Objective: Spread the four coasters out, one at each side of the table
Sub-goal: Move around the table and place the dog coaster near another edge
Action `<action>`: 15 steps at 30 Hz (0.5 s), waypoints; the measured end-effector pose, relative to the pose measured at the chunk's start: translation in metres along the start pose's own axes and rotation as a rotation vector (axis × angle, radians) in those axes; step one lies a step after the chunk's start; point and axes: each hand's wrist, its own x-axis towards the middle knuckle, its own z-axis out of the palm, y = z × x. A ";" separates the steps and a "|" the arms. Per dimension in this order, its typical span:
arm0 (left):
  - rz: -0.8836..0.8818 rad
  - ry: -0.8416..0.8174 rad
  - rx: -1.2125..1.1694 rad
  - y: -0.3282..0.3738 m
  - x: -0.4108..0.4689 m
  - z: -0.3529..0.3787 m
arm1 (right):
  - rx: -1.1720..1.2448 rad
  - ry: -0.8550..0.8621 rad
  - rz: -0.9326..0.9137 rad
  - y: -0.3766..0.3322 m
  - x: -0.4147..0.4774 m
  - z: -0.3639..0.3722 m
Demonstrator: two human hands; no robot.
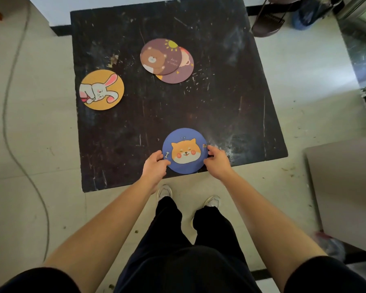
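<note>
Blue coaster (185,150): near-edge placement in hand, gripped by left hand (155,166) and right hand (217,160). Next: separate overlapping brown pair (167,60).

Pale tiled floor (40,144) (a cable (7,115) trailing) under black table (230,98).

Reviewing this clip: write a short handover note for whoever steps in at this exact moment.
Left hand and right hand pinch opposite edges of the blue dog coaster at the table's near side.
Done: yellow rabbit coaster lies at the left side.
Left: bear coaster overlaps another purple coaster toward the far side; separate them, one far, one right.
</note>
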 end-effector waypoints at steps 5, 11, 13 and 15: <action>0.010 0.000 0.026 -0.003 0.007 -0.004 | 0.018 -0.007 -0.006 0.002 -0.002 0.001; 0.041 -0.008 0.148 0.000 0.008 -0.004 | 0.002 -0.012 -0.005 0.000 -0.005 0.000; 0.108 0.014 0.294 0.010 0.009 -0.008 | -0.048 0.009 -0.016 -0.008 -0.008 -0.007; 0.213 0.047 0.470 0.028 0.008 -0.013 | -0.110 0.059 -0.046 -0.019 -0.013 -0.020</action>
